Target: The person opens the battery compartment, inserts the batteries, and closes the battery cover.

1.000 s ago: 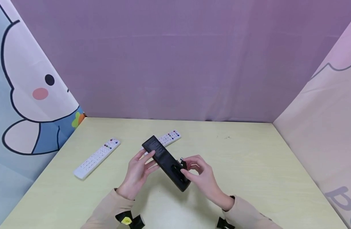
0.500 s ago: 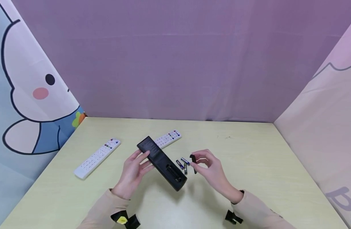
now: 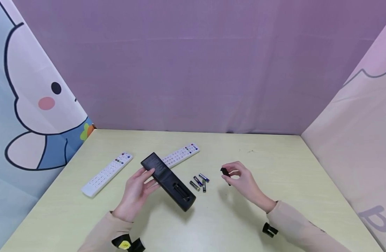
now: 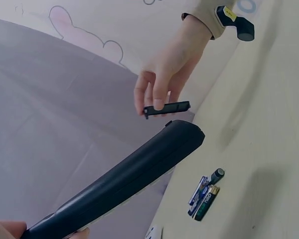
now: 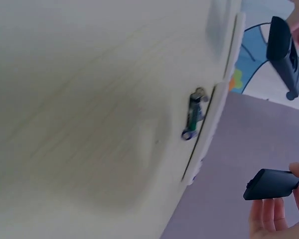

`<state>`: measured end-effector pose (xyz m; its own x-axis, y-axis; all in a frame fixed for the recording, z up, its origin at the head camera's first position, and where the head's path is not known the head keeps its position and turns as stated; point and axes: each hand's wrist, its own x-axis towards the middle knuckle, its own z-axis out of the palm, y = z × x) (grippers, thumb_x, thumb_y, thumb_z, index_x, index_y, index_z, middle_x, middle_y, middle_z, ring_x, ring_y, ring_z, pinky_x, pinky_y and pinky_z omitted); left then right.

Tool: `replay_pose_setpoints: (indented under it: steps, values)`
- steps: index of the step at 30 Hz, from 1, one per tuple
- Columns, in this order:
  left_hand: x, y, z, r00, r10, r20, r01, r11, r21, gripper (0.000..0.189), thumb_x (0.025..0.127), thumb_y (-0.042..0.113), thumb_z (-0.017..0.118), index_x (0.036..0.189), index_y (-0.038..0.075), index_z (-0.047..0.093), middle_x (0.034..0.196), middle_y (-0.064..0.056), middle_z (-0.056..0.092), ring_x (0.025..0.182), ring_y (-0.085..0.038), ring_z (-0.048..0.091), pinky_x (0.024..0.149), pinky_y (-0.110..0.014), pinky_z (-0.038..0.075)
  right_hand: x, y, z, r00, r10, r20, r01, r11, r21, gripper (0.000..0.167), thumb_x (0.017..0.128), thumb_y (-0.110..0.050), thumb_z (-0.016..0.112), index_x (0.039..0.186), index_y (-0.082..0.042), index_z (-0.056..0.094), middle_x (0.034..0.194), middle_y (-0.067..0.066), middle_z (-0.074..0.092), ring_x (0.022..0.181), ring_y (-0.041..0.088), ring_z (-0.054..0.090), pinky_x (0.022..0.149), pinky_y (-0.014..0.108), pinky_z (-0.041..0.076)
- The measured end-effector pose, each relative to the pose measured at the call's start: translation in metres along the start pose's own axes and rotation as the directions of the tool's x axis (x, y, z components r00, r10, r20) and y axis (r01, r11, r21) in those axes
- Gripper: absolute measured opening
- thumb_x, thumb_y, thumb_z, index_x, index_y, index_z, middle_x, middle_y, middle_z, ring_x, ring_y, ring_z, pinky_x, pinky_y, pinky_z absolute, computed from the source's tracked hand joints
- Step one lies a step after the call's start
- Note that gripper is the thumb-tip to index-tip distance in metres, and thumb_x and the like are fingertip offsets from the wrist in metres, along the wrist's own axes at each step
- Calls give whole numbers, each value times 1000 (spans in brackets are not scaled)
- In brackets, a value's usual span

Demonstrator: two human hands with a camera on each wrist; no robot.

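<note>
A black remote control is held in the air by my left hand, which grips it near its upper end. Its back faces the head camera, and the battery compartment at the lower end is uncovered. My right hand, off to the right, pinches a small black battery cover between thumb and fingers, apart from the remote. Several small batteries lie in a loose cluster on the table between the two hands. In the right wrist view the cover shows at the fingertips.
One white remote control lies on the left of the table. Another white remote control lies behind the black one, which partly hides it. A purple curtain stands at the back, with printed panels on both sides.
My right hand has moved away to the right with the battery cover, off the black remote. The left hand has shifted the remote left, uncovering the batteries on the table.
</note>
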<state>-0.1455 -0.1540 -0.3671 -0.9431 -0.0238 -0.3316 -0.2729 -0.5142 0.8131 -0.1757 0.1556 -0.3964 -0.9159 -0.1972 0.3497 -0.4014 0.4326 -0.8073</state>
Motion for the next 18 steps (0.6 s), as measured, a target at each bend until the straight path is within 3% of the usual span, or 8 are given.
replay_pose_setpoints:
  steps: [10, 18]
  values:
    - [-3, 7, -14, 1000, -7, -12, 7, 1000, -8, 56, 90, 3, 44, 139, 1, 18, 85, 6, 63, 81, -15, 63, 81, -31, 52, 3, 26, -15, 997, 29, 65, -24, 997, -67, 27, 74, 1, 68, 100, 2, 61, 92, 11, 55, 80, 24, 56, 68, 33, 54]
    - [-5, 9, -20, 1000, -19, -24, 19, 1000, 7, 54, 90, 4, 43, 138, 2, 19, 86, 5, 63, 83, -15, 63, 84, -31, 51, 6, 47, -25, 983, 94, 161, -73, 989, -132, 25, 74, 2, 67, 98, 4, 60, 89, 11, 55, 80, 24, 55, 67, 23, 53]
